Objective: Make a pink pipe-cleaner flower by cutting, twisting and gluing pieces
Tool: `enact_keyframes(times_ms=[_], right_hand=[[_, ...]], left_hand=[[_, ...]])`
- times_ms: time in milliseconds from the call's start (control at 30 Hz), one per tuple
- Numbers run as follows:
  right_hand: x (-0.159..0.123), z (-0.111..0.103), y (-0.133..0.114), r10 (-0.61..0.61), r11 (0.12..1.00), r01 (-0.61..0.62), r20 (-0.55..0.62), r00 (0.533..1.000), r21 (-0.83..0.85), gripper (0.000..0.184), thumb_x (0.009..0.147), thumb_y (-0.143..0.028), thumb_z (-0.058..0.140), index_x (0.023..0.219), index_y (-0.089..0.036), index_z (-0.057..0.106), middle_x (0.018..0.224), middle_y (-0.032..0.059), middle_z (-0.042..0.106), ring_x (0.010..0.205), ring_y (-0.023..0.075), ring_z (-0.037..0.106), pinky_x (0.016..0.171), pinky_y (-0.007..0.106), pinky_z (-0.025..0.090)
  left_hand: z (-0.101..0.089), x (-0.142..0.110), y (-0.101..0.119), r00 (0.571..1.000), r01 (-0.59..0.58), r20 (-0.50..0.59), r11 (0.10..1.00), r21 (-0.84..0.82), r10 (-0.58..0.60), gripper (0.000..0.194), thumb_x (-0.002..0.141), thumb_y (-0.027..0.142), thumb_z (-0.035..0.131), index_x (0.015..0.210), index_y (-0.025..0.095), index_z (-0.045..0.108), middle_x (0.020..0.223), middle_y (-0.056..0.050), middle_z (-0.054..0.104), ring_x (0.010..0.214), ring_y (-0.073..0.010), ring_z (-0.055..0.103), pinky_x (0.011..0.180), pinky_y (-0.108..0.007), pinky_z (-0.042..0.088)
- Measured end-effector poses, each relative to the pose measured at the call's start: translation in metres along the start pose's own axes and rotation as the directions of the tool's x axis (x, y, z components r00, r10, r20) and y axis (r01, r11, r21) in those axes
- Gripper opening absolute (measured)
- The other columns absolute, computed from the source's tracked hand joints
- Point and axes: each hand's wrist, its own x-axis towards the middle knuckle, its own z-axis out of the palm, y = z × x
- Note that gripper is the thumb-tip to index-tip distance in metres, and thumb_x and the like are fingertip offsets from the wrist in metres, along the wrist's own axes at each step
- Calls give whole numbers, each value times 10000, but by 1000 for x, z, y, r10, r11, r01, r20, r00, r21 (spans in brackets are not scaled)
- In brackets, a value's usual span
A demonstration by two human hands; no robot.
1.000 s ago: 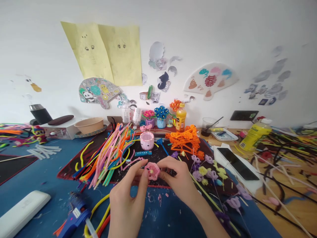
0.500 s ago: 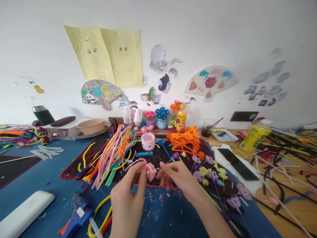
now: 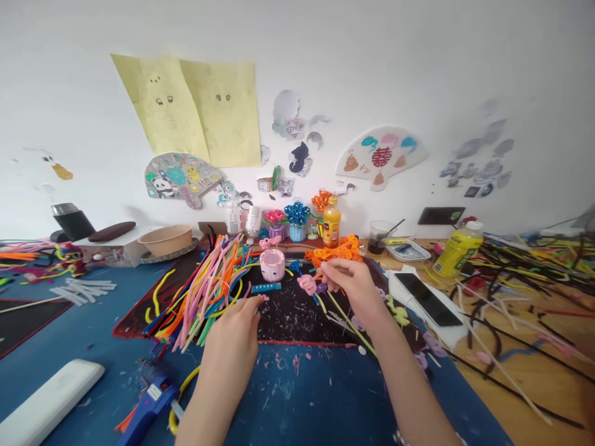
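Observation:
My right hand (image 3: 348,282) is raised over the right part of the dark mat, its fingers pinched beside a pink pipe-cleaner flower (image 3: 307,284) that it holds. My left hand (image 3: 237,328) is low over the mat's left middle, fingertips closed at a small curled pink pipe-cleaner piece (image 3: 264,298). Just beyond the fingertips lies a teal strip (image 3: 266,288), and behind it stands a pink and white pot (image 3: 272,266) with a small face. Purple and yellow flowers (image 3: 398,311) with thin stems lie under and beside my right forearm.
A bundle of coloured pipe cleaners (image 3: 204,297) covers the mat's left side. Orange flowers (image 3: 334,249) are heaped behind my right hand. A blue glue gun (image 3: 151,402) lies front left, near a white case (image 3: 51,402). At right are a phone (image 3: 427,298) and a yellow bottle (image 3: 458,251).
My hands have moved apart. The right has carried the pink flower up and to the right; the left has let it go and shifted left to the small pink piece. The view turned slightly.

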Motion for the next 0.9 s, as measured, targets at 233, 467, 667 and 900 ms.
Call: enact_keyframes(times_ms=[233, 467, 667, 900], right_hand=[[25, 1, -57, -126, 990, 133, 134, 983, -46, 320, 741, -480, 723, 737, -160, 732, 583, -1, 618, 473, 96, 458, 467, 242, 350], [28, 10, -90, -211, 975, 221, 193, 958, -32, 269, 745, -431, 738, 659, -177, 710, 614, 11, 648, 471, 92, 481, 468, 245, 381], [23, 14, -96, -216, 972, 229, 169, 962, -57, 268, 748, -435, 728, 651, -186, 711, 555, 0, 608, 454, 96, 465, 441, 247, 376], [32, 10, -86, -178, 976, 190, 114, 977, -102, 235, 776, -389, 692, 659, -188, 721, 503, -9, 565, 433, 86, 444, 422, 234, 350]], left_hand=[[35, 72, 9, 975, -39, 221, 961, 275, -24, 132, 895, 165, 541, 945, 116, 652, 968, -90, 689, 958, -212, 640, 845, -388, 503], [43, 85, 1, 968, -161, 233, 938, 308, 90, 127, 878, 213, 599, 957, 124, 644, 1045, -66, 664, 1042, -209, 600, 932, -433, 463], [45, 89, -5, 964, -208, 210, 950, 232, 160, 228, 731, -12, 538, 883, 99, 667, 966, -175, 689, 1028, -300, 611, 900, -402, 437], [31, 82, -6, 990, -106, 85, 992, -65, 111, 250, 941, 195, 313, 1071, 156, 523, 815, -55, 654, 752, -195, 633, 676, -270, 461]])
